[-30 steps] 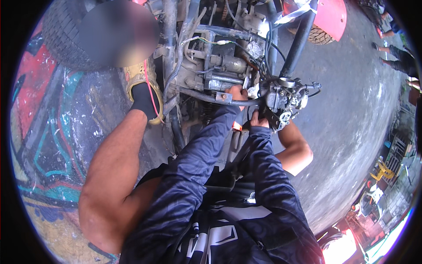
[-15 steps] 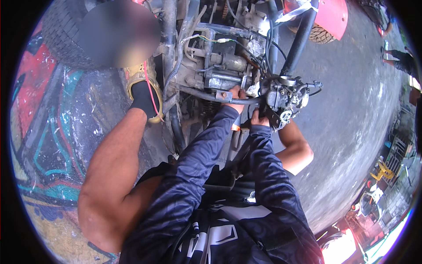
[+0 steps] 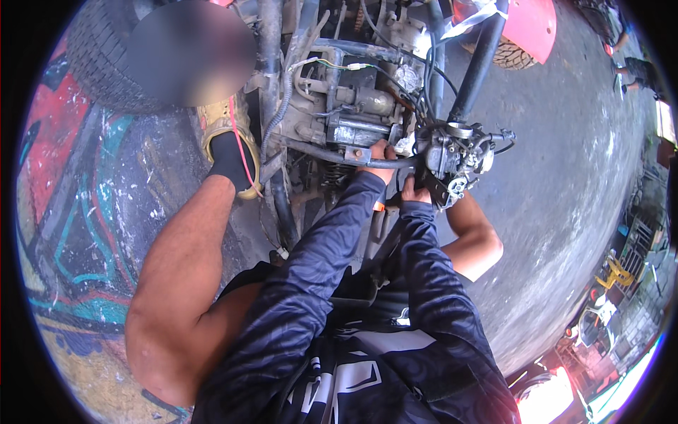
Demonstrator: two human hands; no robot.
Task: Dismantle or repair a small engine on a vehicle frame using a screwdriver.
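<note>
My left hand (image 3: 379,161) reaches under a dark frame tube (image 3: 318,150) beside the engine (image 3: 360,127). Its fingers are curled, and the tube hides part of them. Just to the right, my right hand (image 3: 417,191) sits low against the underside of a carburetor (image 3: 455,155), thumb up and fingers bent. What either hand grips is hidden behind the tube and the carburetor. Cables and hoses run from above down to the carburetor. A bolted metal tab (image 3: 357,154) on the tube lies next to my left hand.
A thick dark tube (image 3: 480,67) slants above the carburetor, near a red fender (image 3: 531,28). Wires with a white connector (image 3: 355,66) cross the engine. At the upper left stands a large tire (image 3: 99,63), next to my shoe (image 3: 226,124). A person's legs (image 3: 635,74) show at the far right.
My hands stay in almost the same place, with only a slight shift of the whole view. The person at the far right has changed leg position.
</note>
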